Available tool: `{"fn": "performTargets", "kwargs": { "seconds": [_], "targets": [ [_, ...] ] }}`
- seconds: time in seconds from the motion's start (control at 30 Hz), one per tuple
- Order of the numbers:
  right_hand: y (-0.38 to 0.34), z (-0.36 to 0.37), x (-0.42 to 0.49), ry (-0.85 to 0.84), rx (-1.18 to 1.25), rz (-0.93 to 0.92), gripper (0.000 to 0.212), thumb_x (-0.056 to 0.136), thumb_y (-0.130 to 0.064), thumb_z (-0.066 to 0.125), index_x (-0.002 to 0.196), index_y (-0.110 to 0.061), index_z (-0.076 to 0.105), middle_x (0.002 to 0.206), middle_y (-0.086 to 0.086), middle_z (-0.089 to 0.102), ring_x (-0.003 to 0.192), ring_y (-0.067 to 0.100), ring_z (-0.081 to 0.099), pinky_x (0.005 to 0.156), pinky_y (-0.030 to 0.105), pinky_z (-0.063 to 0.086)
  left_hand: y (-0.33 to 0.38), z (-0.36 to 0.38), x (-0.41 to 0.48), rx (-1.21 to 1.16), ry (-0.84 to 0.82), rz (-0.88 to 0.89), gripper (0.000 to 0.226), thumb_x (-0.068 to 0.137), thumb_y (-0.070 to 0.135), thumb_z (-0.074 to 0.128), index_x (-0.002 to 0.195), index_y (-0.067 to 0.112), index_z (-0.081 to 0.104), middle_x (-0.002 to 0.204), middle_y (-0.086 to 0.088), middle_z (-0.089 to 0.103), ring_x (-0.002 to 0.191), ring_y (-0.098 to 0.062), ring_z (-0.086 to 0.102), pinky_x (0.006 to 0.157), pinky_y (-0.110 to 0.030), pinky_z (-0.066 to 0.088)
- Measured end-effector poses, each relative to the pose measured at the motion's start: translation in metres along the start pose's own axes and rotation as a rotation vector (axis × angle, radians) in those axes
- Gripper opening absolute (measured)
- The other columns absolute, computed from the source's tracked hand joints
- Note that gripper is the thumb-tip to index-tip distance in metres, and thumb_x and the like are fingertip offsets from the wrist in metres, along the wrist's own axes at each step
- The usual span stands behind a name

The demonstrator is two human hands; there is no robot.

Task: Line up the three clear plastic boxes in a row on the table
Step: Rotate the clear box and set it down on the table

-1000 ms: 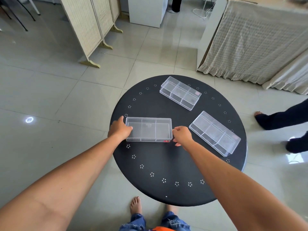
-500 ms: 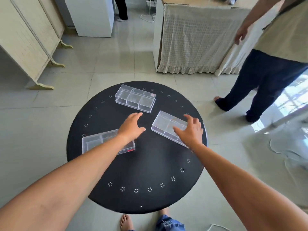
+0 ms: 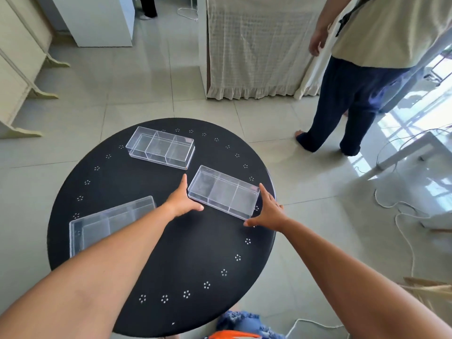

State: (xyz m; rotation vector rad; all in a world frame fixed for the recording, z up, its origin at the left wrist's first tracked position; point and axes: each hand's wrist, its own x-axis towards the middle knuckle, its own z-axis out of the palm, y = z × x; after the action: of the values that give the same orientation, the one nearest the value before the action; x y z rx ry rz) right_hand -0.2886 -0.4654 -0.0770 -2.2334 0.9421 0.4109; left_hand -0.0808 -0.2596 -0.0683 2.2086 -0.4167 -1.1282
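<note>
Nearest the camera, two bare forearms reach out over a round black surface (image 3: 171,253) dotted with a ring of small white flower marks; its near edge is partly hidden by the arms, and torn denim and something orange show just below it, cut off by the frame. The near-left box (image 3: 102,223) lies at the left of the surface, its near end covered by the left forearm, so its full outline cannot be made out. Further on, the middle box (image 3: 223,192) sits tilted toward the right edge, with two inner dividers showing through its clear walls. The left hand (image 3: 182,200) presses its left short end, thumb along the near corner, and the right hand (image 3: 270,212) cups its right short end, so each grip is closed against that box from opposite ends; whether the box is lifted cannot be told. Beyond it, apart, the far box (image 3: 160,147) rests untouched. Past the surface stands another person (image 3: 362,69), cut off above the chest.
</note>
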Motion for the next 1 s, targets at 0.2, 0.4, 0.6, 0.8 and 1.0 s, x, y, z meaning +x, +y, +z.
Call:
{"fn": "performTargets", "kwargs": {
  "seconds": [0.2,0.4,0.6,0.8,1.0],
  "targets": [
    [0.0,0.004,0.017,0.04,0.172,-0.077,0.133,0.055,-0.038,0.087,0.156,-0.034,0.001,0.16,-0.009,0.026,0.144,0.014,0.032,0.114,0.037,0.033,-0.006,0.002,0.002,-0.099,0.048,-0.022,0.114,0.067,0.02,0.083,0.155,0.03,0.013,0.153,-0.004,0.044,0.137,-0.022,0.045,0.113,-0.041,0.036],
    [-0.015,-0.012,0.039,-0.037,0.572,-0.117,0.123,0.052,-0.036,0.085,0.155,-0.025,0.019,0.148,-0.001,0.043,0.133,0.017,0.047,0.114,0.039,0.037,0.002,-0.011,-0.007,-0.196,0.18,0.024,0.106,0.054,0.033,0.084,0.147,0.031,0.035,0.14,-0.007,0.055,0.119,-0.017,0.06,0.107,-0.041,0.044],
    [-0.041,-0.052,0.05,-0.073,0.739,-0.032,0.08,0.063,-0.057,0.073,0.134,-0.028,0.051,0.111,-0.001,0.058,0.087,0.013,0.059,0.078,0.031,0.053,0.025,-0.024,-0.019,-0.255,0.355,0.102,0.077,0.066,0.019,0.082,0.135,0.031,0.05,0.12,-0.003,0.066,0.111,-0.017,0.064,0.099,-0.036,0.05],
    [-0.048,-0.066,0.05,-0.268,0.789,0.122,0.07,0.079,-0.074,0.055,0.12,-0.017,0.061,0.095,0.018,0.064,0.078,0.032,0.064,0.075,0.041,0.059,0.034,-0.018,-0.019,-0.217,0.471,0.1,0.072,0.074,0.017,0.079,0.14,0.027,0.051,0.122,-0.001,0.06,0.108,-0.018,0.062,0.09,-0.028,0.048],
    [-0.044,-0.072,0.051,-0.428,0.693,0.074,0.062,0.076,-0.057,0.073,0.121,-0.016,0.064,0.118,0.01,0.061,0.088,0.036,0.064,0.076,0.04,0.056,0.043,-0.008,-0.021,-0.1,0.571,0.002,0.051,0.085,0.027,0.066,0.135,0.021,0.058,0.109,-0.008,0.064,0.098,-0.023,0.06,0.084,-0.031,0.045]
  ]
}}
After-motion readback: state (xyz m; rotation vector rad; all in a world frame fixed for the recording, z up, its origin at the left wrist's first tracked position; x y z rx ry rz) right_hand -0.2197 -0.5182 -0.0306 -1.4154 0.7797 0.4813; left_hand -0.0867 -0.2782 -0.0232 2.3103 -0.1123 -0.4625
